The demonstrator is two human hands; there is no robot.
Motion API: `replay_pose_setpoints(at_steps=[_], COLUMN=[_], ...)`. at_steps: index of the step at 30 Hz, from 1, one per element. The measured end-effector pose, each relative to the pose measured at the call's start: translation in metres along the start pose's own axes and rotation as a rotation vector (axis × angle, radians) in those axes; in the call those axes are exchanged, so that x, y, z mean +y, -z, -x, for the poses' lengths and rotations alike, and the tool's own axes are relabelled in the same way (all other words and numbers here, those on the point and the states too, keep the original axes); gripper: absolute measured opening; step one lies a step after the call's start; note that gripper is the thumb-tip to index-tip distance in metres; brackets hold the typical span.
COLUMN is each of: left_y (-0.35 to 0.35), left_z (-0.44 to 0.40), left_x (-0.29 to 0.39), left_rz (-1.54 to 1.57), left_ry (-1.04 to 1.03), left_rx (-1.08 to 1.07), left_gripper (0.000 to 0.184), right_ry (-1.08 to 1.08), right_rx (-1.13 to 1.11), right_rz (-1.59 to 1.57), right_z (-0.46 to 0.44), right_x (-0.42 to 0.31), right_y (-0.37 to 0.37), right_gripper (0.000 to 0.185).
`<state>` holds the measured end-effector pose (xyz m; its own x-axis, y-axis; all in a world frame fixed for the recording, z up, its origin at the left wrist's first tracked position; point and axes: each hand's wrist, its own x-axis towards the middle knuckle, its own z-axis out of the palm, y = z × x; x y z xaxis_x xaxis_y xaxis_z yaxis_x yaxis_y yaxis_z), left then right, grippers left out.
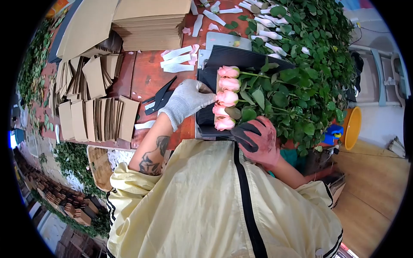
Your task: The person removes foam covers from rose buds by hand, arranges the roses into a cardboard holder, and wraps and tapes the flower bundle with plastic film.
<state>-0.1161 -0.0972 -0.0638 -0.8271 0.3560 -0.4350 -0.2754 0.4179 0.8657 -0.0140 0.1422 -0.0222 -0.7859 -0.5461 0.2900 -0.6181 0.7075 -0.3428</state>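
Note:
Pink roses (226,98) lie in a column on a black ridged sheet (208,77), heads to the left and leafy stems to the right. A strip of cardboard (218,81) shows along the left side of the heads. My left hand (186,102), in a pale grey glove, has its fingertips together at this cardboard's edge, close to the middle roses. My right hand (259,142), in a worn pink and black glove, curls its fingers beside the lowest rose and its leaves. What lies inside those fingers is hidden. A black stapler (161,98) rests left of my left hand.
White foam sleeves (177,60) lie above the stapler. Stacked cardboard sheets (148,26) and folded cardboard pieces (97,120) occupy the left of the red table (148,71). More leafy roses (318,56) pile up at the right, near an orange bucket (353,128).

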Motion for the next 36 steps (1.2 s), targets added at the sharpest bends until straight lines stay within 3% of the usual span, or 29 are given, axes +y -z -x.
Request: replay_pose_setpoints(at_steps=[5, 10, 14, 21, 23, 31, 34, 36], left_y=[0.001, -0.003, -0.006, -0.009, -0.007, -0.005, -0.001, 0.003], left_z=[0.001, 0.000, -0.004, -0.006, -0.005, 0.007, 0.027, 0.046], left_x=[0.010, -0.001, -0.001, -0.013, -0.010, -0.001, -0.001, 0.002], left_rz=[-0.094, 0.176, -0.006, 0.047, -0.037, -0.135, 0.085, -0.051], left_ry=[0.019, -0.028, 0.014, -0.033, 0.018, 0.061, -0.117, -0.186], left_rx=[0.004, -0.067, -0.011, 0.028, 0.048, 0.085, 0.379, 0.477], left_gripper=[0.030, 0.030, 0.027, 0.027, 0.034, 0.031, 0.021, 0.021], right_ry=[0.020, 0.044, 0.008, 0.051, 0.041, -0.054, -0.078, -0.038], right_rx=[0.047, 0.040, 0.001, 0.047, 0.061, -0.347, -0.290, -0.223], right_rz=[0.030, 0.025, 0.037, 0.005, 0.011, -0.017, -0.191, -0.017], right_z=[-0.004, -0.005, -0.001, -0.002, 0.004, -0.008, -0.017, -0.026], right_x=[-0.001, 0.000, 0.003, 0.003, 0.005, 0.000, 0.013, 0.011], right_y=[-0.001, 0.000, -0.003, -0.003, -0.003, 0.032, 0.045, 0.051], right_gripper=[0.035, 0.032, 0.033, 0.037, 0.038, 0.037, 0.038, 0.034])
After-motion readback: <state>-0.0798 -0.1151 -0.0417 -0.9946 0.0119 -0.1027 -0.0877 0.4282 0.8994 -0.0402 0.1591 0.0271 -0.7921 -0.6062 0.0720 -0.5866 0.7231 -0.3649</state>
